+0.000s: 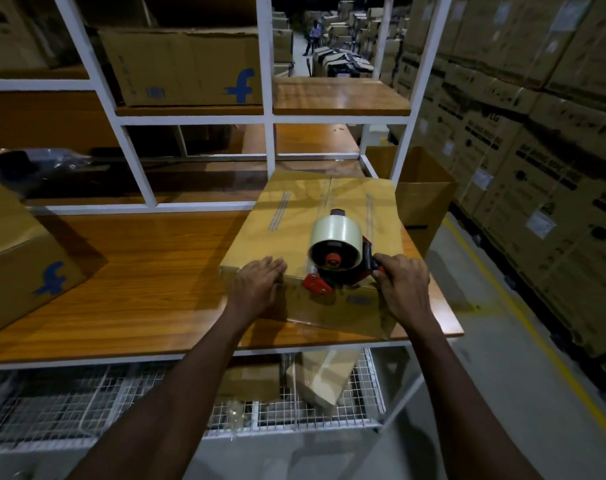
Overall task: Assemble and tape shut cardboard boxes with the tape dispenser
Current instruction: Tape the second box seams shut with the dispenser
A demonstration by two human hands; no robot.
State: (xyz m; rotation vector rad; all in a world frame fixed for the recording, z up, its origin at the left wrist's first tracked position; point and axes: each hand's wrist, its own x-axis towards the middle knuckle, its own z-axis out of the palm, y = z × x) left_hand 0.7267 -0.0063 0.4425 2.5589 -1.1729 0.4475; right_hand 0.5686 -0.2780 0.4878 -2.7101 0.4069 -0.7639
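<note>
A closed cardboard box [294, 216] lies on the wooden table [149, 271] at its right end, its top flaps meeting along a centre seam with clear tape on it. A red tape dispenser [336, 258] with a clear tape roll sits at the box's near top edge, over the seam. My right hand [403, 289] grips the dispenser's handle. My left hand [258, 284] presses flat with straight fingers on the box's near edge, left of the dispenser.
Another closed box with a blue logo [20, 265] sits at the table's left. An open box [422, 188] stands beyond the right end. White shelf frame [266, 98] rises behind, holding a box [183, 67]. Stacked cartons [523, 140] wall the right aisle. A person [313, 36] stands far off.
</note>
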